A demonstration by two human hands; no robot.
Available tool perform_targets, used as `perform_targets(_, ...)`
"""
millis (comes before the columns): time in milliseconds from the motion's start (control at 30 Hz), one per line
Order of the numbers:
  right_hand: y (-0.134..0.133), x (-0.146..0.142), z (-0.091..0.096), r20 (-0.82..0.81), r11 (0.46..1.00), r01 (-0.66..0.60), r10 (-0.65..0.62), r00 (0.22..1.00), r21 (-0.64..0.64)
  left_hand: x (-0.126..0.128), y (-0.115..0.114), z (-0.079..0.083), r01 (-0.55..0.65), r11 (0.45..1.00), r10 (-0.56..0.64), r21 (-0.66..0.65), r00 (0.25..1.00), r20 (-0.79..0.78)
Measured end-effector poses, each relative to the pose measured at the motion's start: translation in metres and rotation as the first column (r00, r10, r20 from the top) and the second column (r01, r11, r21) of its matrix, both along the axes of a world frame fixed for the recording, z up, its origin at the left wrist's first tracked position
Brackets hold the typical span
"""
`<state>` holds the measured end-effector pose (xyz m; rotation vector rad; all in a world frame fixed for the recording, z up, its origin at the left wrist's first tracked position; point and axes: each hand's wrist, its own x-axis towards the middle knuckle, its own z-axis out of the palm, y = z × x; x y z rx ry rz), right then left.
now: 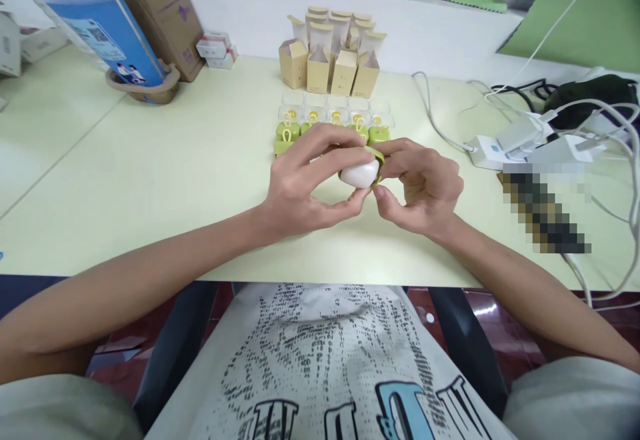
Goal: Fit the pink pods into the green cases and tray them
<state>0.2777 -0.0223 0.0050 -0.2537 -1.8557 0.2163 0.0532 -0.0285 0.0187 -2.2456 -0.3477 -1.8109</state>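
Nearest to view, one pale shirt point(320, 347) printed with dark marks and large letters is seen, with one dark chair armrest point(173, 353) shown on each side of it. Beyond it, both hands are held above the front part of one pale desk point(200, 167). One white rounded case point(360, 175) is grasped by the left hand point(310, 183), its fingers laid over the top and its thumb set below. Around the case's right side, one green cover point(381, 159) is touched by the fingers of the right hand point(420, 183); whether the cover is pinched by that hand cannot be told. Just behind the hands, at least four green cases point(379, 135) are laid out, some with pale loops, but their full number is hidden by the left hand. Five clear plastic boxes point(336, 116) can be counted across the row behind them. Farther back, four small tan cartons point(319, 75) are lined up in front with flaps raised, and more are partly hidden behind. At the left, one blue cup point(117, 37) is stood in one brown holder point(167, 90), near one cardboard box point(173, 27) and two small white boxes point(216, 47), stacked. At the right, one white power strip point(490, 153), two white adapters point(523, 132), several cables point(429, 110) and one black pouch point(590, 103) are gathered.
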Motion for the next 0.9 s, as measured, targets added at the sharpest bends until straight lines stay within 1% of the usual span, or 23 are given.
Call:
perform_targets(167,-0.006,-0.001,0.003,-0.005,1.000,0.015,-0.015,1.000,-0.006,-0.003,-0.002,0.002,0.020,0.997,-0.022,-0.077,0.999,-0.029)
perform_targets(333,-0.005,0.001,0.006,-0.007,0.999,-0.007,0.007,1.000,0.048,-0.012,0.006,-0.001,-0.003,0.998,-0.002,-0.058,0.996,-0.090)
perform_targets(433,-0.006,0.001,0.006,-0.002,0.999,-0.003,0.003,1.000,0.032,-0.014,0.010,-0.003,0.020,0.998,-0.024,-0.057,0.997,-0.078)
perform_targets(533,-0.007,0.000,0.007,-0.003,1.000,0.001,-0.001,1.000,0.029,-0.014,0.011,-0.004,0.055,0.995,-0.063,-0.087,0.995,-0.083)
perform_targets(667,-0.006,-0.001,0.009,-0.014,0.999,0.010,-0.009,1.000,0.048,-0.014,0.012,-0.004,0.017,0.993,-0.028,-0.119,0.995,-0.091)
perform_targets(733,-0.005,0.000,0.008,-0.018,1.000,0.031,-0.031,0.999,0.006,-0.014,0.011,-0.003,0.046,0.993,-0.054,-0.108,0.996,-0.074)
perform_targets(833,-0.004,0.001,0.005,-0.022,0.994,0.033,-0.035,0.999,-0.108,-0.013,0.010,0.000,0.103,0.992,-0.108,-0.077,0.992,-0.061)
perform_targets(900,-0.004,0.002,0.002,-0.028,0.988,0.007,-0.011,1.000,-0.153,-0.012,0.008,0.002,0.087,0.995,-0.090,-0.046,0.994,-0.058)
